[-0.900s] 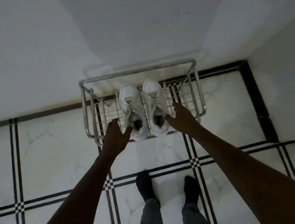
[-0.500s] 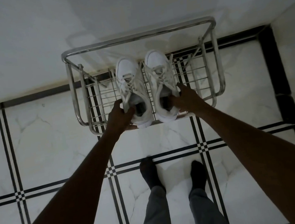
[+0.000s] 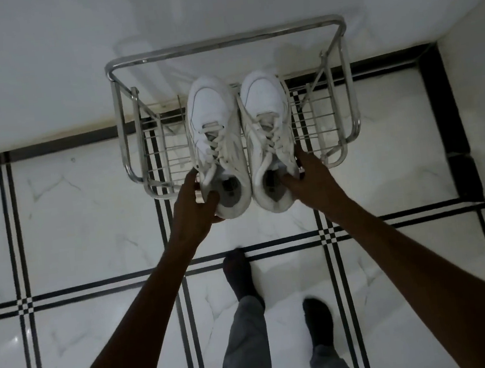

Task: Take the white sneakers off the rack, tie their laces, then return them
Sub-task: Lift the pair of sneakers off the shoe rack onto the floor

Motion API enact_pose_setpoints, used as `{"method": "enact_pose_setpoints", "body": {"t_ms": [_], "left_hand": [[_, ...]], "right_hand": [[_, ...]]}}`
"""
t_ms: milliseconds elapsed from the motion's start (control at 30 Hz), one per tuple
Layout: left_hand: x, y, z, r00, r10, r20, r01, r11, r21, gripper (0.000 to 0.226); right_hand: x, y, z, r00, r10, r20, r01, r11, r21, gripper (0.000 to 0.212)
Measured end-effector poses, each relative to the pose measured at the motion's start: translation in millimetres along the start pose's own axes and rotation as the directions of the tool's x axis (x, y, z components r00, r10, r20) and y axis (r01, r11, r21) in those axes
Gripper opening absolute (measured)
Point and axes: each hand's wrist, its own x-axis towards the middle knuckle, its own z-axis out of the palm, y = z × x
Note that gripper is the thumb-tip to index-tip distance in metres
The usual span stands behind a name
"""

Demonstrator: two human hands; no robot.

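So both hands are on the shoes here. The left hand (image 3: 195, 203) has its grip wrapped round the heel of the left white lace-up sneaker (image 3: 217, 147), thumb hooked over the collar edge and fingers down the outer side. The right hand (image 3: 310, 180) has closed its grip on the heel of the right white lace-up sneaker (image 3: 269, 138), thumb tip inside the opening, fingers along the outer side.

The pair sits side by side, sides touching, toes pointing far toward the white wall (image 3: 69, 52), heels nearest the person. They're over the shiny chrome wire shoe rack (image 3: 218, 39), heels poking out past its near rail. Can't tell if the soles are on the wires or lifted a bit. Laces look loose and untied.

Rack stands on the white marble floor with black stripe lines (image 3: 73, 218), against the wall. Two feet in dark socks (image 3: 239, 275) below.
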Motion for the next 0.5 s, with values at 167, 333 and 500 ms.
{"method": "enact_pose_setpoints", "body": {"t_ms": [167, 333, 500], "left_hand": [[-77.4, -52.4, 21.6, 0.993, 0.054, -0.108, -0.050, 0.998, 0.038, 0.054], [-130.9, -125.0, 49.1, 0.987, -0.046, -0.153, 0.045, 0.999, -0.009, 0.054], [-148.6, -208.2, 74.9, 0.980, -0.149, -0.130, 0.149, 0.989, -0.016, 0.050]], "right_hand": [[-65.9, 51.9, 25.1, 0.999, -0.019, -0.026, 0.020, 0.999, 0.048, 0.058], [-112.2, 121.3, 56.1, 1.000, -0.013, 0.023, 0.013, 1.000, -0.024, 0.068], [-137.8, 186.5, 89.5, 0.996, 0.016, 0.092, -0.011, 0.999, -0.051, 0.054]]}}
